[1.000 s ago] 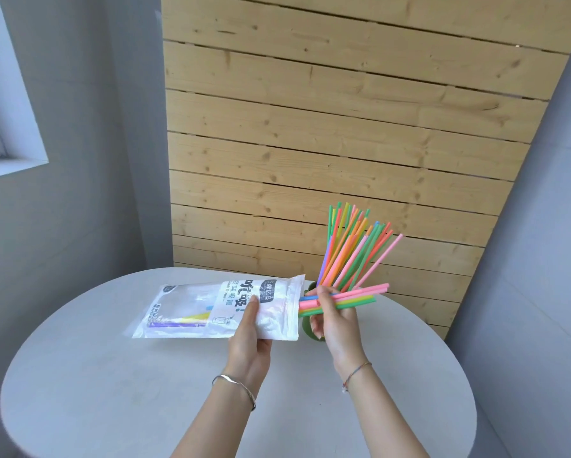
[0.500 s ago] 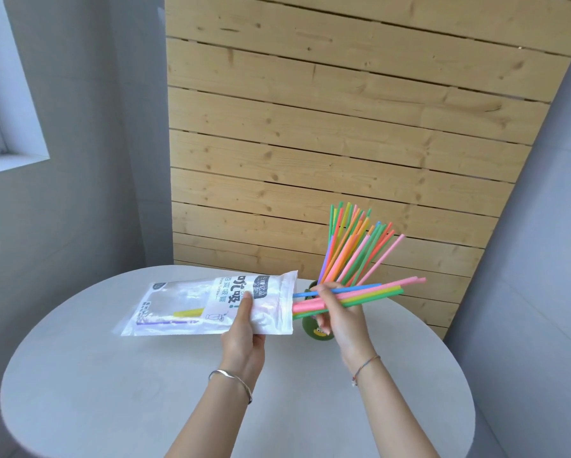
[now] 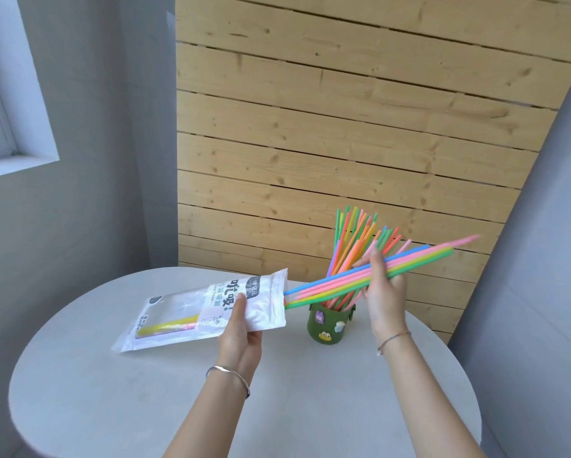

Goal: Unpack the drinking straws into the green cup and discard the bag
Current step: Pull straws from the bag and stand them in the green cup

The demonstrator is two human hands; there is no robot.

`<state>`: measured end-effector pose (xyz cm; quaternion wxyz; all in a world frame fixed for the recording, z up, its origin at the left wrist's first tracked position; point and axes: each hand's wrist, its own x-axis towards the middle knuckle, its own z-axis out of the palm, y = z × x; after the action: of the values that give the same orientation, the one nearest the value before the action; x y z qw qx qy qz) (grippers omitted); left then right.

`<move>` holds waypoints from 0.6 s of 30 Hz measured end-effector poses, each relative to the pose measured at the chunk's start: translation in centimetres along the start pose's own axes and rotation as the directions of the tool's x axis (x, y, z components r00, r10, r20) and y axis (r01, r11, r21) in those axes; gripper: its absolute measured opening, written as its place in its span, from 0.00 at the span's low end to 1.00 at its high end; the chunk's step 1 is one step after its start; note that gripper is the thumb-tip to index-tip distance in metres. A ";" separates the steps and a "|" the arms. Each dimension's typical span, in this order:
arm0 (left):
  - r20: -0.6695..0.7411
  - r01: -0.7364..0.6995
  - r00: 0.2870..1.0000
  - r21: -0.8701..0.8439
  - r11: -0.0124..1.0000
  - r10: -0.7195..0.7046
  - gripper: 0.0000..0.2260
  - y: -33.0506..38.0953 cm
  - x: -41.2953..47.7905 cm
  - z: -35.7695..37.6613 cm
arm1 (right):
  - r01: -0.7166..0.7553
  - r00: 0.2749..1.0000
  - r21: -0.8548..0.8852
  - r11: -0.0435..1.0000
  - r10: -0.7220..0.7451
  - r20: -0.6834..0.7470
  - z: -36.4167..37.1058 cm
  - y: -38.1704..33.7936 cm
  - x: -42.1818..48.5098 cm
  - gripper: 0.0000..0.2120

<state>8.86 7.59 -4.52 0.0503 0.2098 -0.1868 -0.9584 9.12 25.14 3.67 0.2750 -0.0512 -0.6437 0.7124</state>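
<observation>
Above the round grey bench (image 3: pixel 112 408), left hand (image 3: pixel 241 328) pinches the straw bag (image 3: pixel 211 309) near its open mouth, thumb on the printed face, bag held roughly level with the mouth facing right toward the cup. Grip closed on the bag; this likely steadies the mouth so straws slide out straight.

Right hand (image 3: pixel 381 292) is closed around a bundle of straws (image 3: pixel 410 262) at about mid-length. Bundle slants up to the right; its lower ends sit just at the bag mouth, barely clear or still inside, cannot tell which.

Green cup (image 3: pixel 328 322) stands upright on the bench below the bundle, between the hands, decorated with small stickers. It already carries a fan of coloured straws (image 3: pixel 353 239) leaning right.

A few straws remain in the bag (image 3: pixel 168 325), yellow and purple visible through the clear panel.

Judgement: unpacking mostly done. Bundle next needs tipping upright over the cup; crowded cup may deflect ends. Bag not yet discarded.
</observation>
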 end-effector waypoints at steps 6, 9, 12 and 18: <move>-0.019 0.010 1.000 0.034 0.999 -0.009 0.16 0.2 0.4 0.2 | 0.204 0.974 -0.159 0.966 -0.217 -0.071 -1.4 -3.5 3.8 0.21; -0.025 0.015 1.000 0.045 0.999 -0.014 0.12 -0.1 0.3 0.3 | 0.289 0.952 -0.319 0.902 -0.305 -0.001 -1.8 -3.8 5.0 0.21; -0.029 0.006 1.000 0.060 0.998 -0.005 0.08 -0.2 0.2 0.4 | 0.354 0.935 -0.454 0.818 -0.326 0.141 -1.6 -3.2 5.6 0.22; -0.017 -0.017 1.000 0.069 0.997 0.019 0.10 -0.2 0.0 0.5 | 0.394 0.914 -0.626 0.672 -0.219 0.340 -0.7 -0.9 5.3 0.25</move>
<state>8.65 7.96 -4.21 0.0533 0.2180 -0.2213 -0.9490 5.26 28.26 5.94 0.2745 0.0461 -0.8869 0.3688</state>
